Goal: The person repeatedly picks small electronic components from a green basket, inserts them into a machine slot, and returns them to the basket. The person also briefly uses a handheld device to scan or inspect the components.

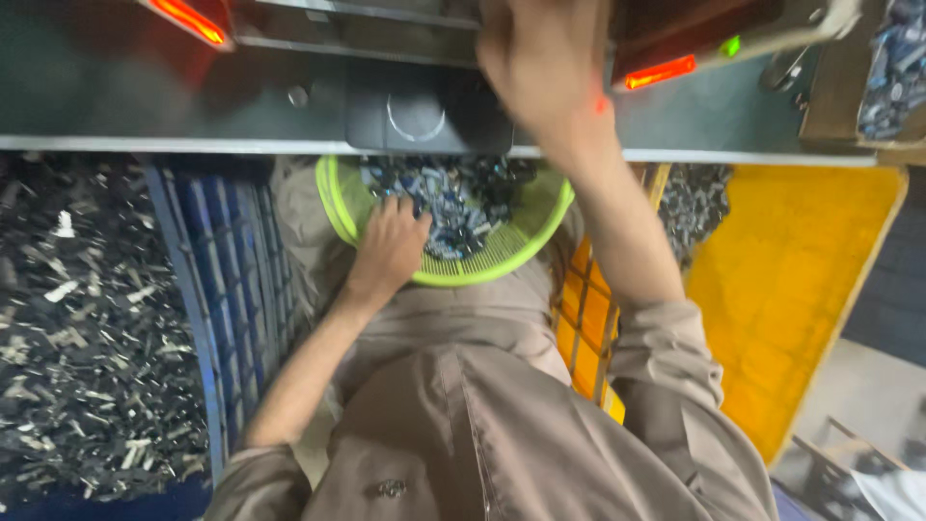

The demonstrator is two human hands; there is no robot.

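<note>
A lime-green round basket rests on my lap, holding several small dark metal pieces. My left hand reaches into the basket's left side, fingers curled down among the pieces; whether it grips one I cannot tell. My right hand is raised up at the dark machine bed, blurred, fingers bent and hidden at the top edge, so anything it holds is out of sight.
A blue crate on the left is full of small dark and silvery scraps. A yellow crate stands on the right, an orange one beside my leg. Red lights and a green light glow on the machine.
</note>
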